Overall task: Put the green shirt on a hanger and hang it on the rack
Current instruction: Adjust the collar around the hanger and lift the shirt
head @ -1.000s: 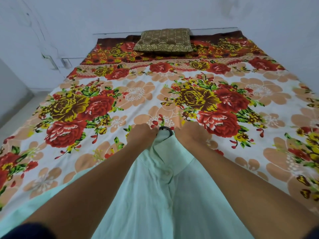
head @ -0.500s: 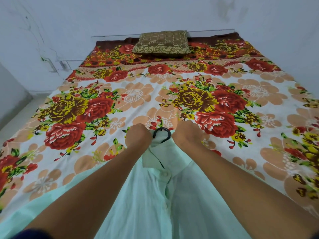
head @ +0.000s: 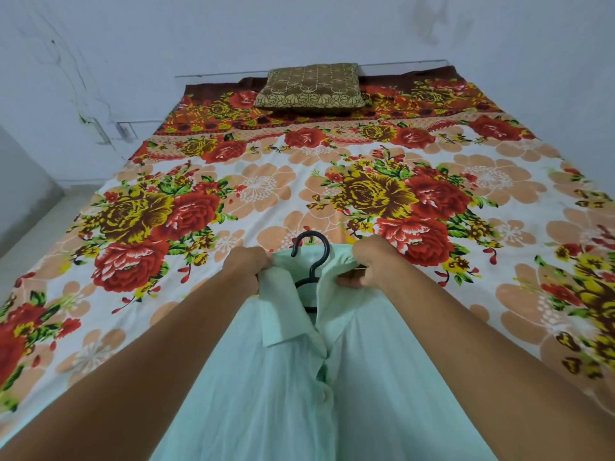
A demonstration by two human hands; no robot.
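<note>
1 green shirt (head: 273, 387) | 1 hanger (head: 311, 257) – mostly hidden | left hand (head: 246, 266), right hand (head: 372, 261) – each grip clenched on collar

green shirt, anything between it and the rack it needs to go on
No rack is in view, so that path cannot be judged. The pale green button-up shirt lies on the floral bedsheet, both hands gripping its collar around the black plastic hanger.
</note>
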